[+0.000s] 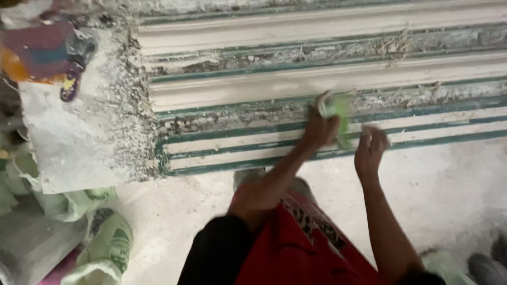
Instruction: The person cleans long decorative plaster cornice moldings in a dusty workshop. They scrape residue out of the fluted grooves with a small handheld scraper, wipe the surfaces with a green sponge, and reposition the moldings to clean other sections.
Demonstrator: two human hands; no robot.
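My left hand [317,133] is closed around a pale green object [336,107]; motion blur hides its exact shape. It is held over the long white plaster mouldings [317,82] that lie in green-edged channels [253,138] across the floor. My right hand [371,149] is just to the right of it, fingers raised and whitish with dust, touching the nearest green-edged strip. Whether it holds anything is too blurred to tell. My red patterned shorts [301,243] fill the bottom middle.
A white dusty slab [79,137] lies at the left, with crumbled plaster along its edge. Pale green sacks [105,248] are piled at the lower left. A colourful item [42,53] sits at the top left. The dusty floor [449,184] spreads right; a shoe [483,266] shows at the lower right.
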